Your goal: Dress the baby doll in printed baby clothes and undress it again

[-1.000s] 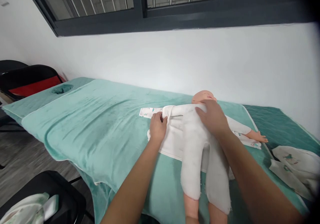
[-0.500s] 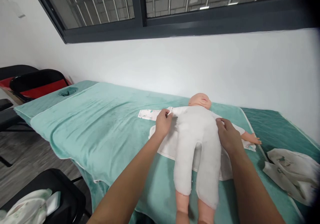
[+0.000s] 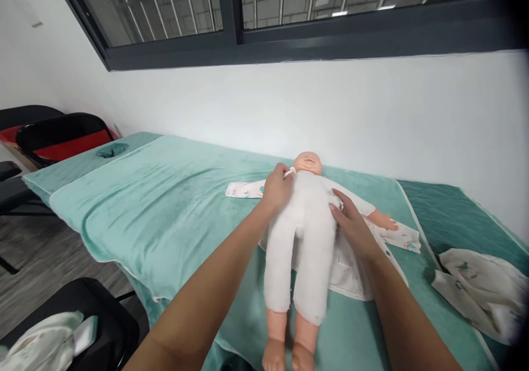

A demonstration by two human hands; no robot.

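A baby doll (image 3: 303, 211) with a white cloth body lies face up, head toward the wall, on a spread-out white printed baby shirt (image 3: 351, 274). My left hand (image 3: 278, 188) is closed at the doll's shoulder on the left, its fingertips by the neck; the doll's arm on that side is hidden behind it. Against the other side of the torso, my right hand (image 3: 349, 216) grips with thumb and fingers, white fabric bunched at the fingertips. One shirt sleeve (image 3: 246, 189) stretches out to the left, the other lies under the doll's outstretched arm (image 3: 382, 220).
A teal sheet (image 3: 165, 211) covers the bed, which stands against a white wall below a window. Crumpled white printed clothing (image 3: 483, 288) lies at the right. Lower left, a black chair (image 3: 111, 316) bears more cloth (image 3: 47, 340); further chairs (image 3: 66, 134) stand behind.
The doll has shifted left across the shirt and its head has turned more upright. Both hands moved with it, the right one inward, and more of the shirt shows on the right.
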